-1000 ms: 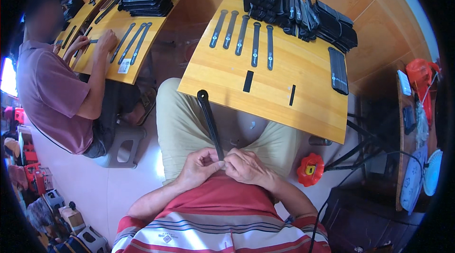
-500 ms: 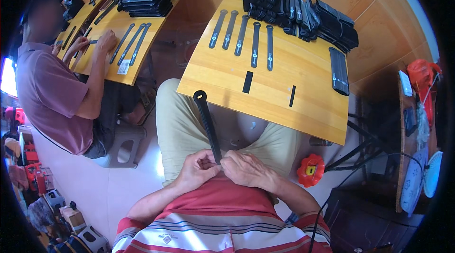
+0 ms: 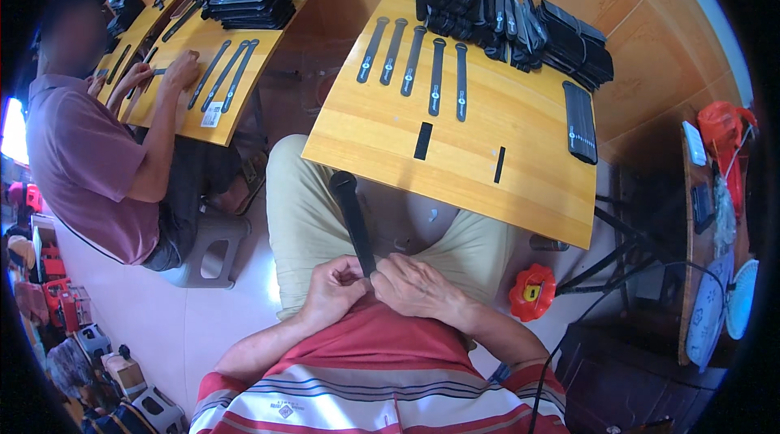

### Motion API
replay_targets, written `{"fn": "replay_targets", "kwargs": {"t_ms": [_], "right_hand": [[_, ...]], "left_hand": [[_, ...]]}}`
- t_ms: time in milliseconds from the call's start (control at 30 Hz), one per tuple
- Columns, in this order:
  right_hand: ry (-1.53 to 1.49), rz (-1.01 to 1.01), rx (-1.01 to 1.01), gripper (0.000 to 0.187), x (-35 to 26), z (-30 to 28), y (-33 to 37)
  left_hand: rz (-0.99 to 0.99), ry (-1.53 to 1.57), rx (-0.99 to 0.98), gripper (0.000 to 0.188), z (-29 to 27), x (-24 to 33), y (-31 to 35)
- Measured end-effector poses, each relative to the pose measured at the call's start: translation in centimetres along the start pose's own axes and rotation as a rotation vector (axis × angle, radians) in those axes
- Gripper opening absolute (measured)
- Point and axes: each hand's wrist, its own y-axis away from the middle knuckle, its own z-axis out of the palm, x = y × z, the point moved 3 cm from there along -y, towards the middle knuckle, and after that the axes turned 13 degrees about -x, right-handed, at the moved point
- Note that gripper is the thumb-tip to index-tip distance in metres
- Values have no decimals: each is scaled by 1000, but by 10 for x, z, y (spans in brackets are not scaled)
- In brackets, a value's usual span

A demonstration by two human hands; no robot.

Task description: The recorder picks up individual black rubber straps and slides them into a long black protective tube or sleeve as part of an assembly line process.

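A black strap (image 3: pixel 354 219) with a rounded far end stands up from between my hands, over my lap. My left hand (image 3: pixel 335 292) pinches its lower end from the left. Close against it, my right hand (image 3: pixel 413 286) has its fingers closed on the same end; the fingers hide that end of the strap. Ahead, on the wooden table (image 3: pixel 520 206), several grey straps (image 3: pixel 437 76) lie in a row. Nearer to me on it are a short wide black strip (image 3: pixel 423 141) and a thin black strip (image 3: pixel 500 164).
At the table's back lie heaped black straps (image 3: pixel 479 15); a strap bundle (image 3: pixel 579 121) rests at its right edge. A person (image 3: pixel 97 141) works at another table (image 3: pixel 203 132) on the left. A red flower-shaped object (image 3: pixel 532 292) stands by the table leg. A cable (image 3: pixel 561 345) runs past my right arm.
The strap's far end has tipped down and slightly closer to me. Both hands have shifted a little left, still holding its lower end.
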Motion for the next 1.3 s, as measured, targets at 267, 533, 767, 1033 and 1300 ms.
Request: {"fn": "replay_targets", "kwargs": {"t_ms": [267, 533, 767, 1033, 1300], "right_hand": [[-79, -53, 213, 25, 5, 1, 8], [53, -62, 285, 26, 1, -1, 9], [67, -48, 346, 24, 4, 8, 3], [129, -80, 347, 21, 7, 17, 2], [-126, -77, 213, 20, 9, 20, -1]], "left_hand": [[28, 73, 7, 23, -2, -1, -2], [8, 88, 6, 21, 1, -1, -6], [32, 112, 38, 21, 1, -3, -10], [27, 3, 76, 21, 0, -5, -8], [-43, -379, 74, 18, -6, -6, -1]]}}
